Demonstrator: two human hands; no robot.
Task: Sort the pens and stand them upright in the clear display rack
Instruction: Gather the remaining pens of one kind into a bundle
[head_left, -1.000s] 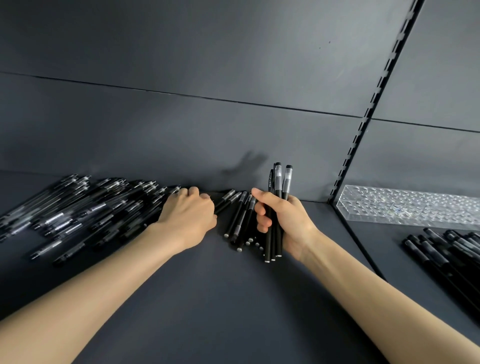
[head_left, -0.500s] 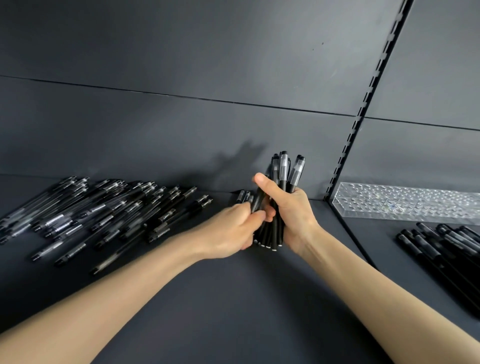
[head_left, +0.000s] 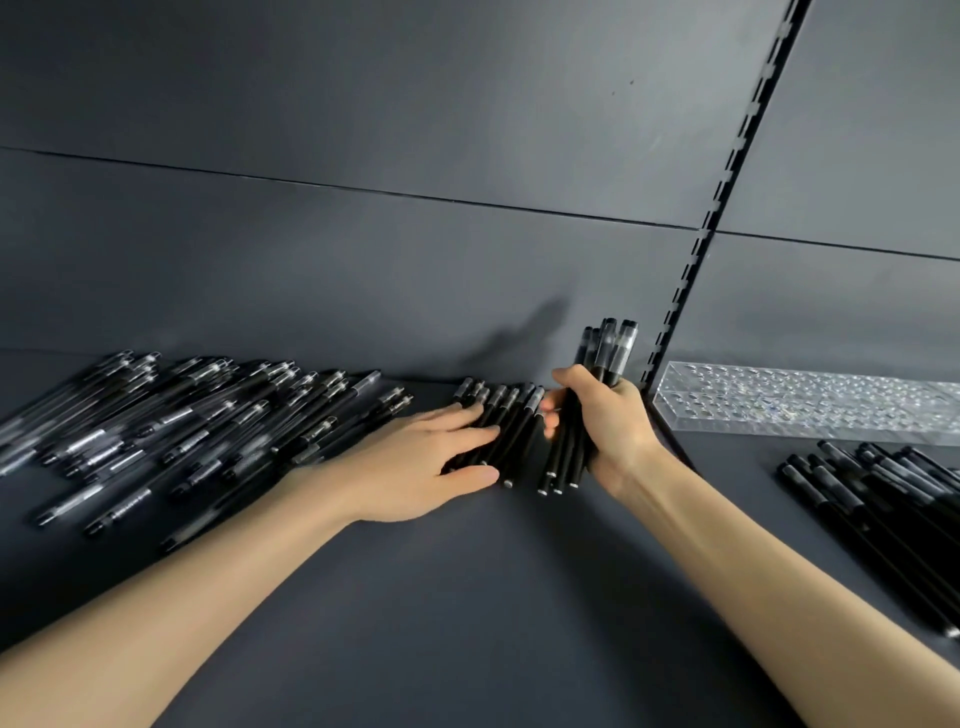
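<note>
My right hand (head_left: 608, 421) is closed around a bundle of several black pens (head_left: 602, 353), held nearly upright with the caps on top. My left hand (head_left: 421, 462) lies flat with spread fingers on a small row of black pens (head_left: 511, 415) lying on the dark shelf, just left of the bundle. A large loose heap of pens with clear barrels (head_left: 182, 415) covers the shelf at the left. The clear display rack (head_left: 810, 402) lies at the right against the back wall, with no pens standing in it.
Another pile of black pens (head_left: 883, 499) lies on the shelf at the right, in front of the rack. A slotted upright rail (head_left: 691, 291) divides the dark back wall. Bare dark shelf (head_left: 467, 597) spreads between my forearms.
My left hand has left the bundle and dropped onto the row of black pens on the shelf, fingers spread. My right hand kept its grip on the bundle.
</note>
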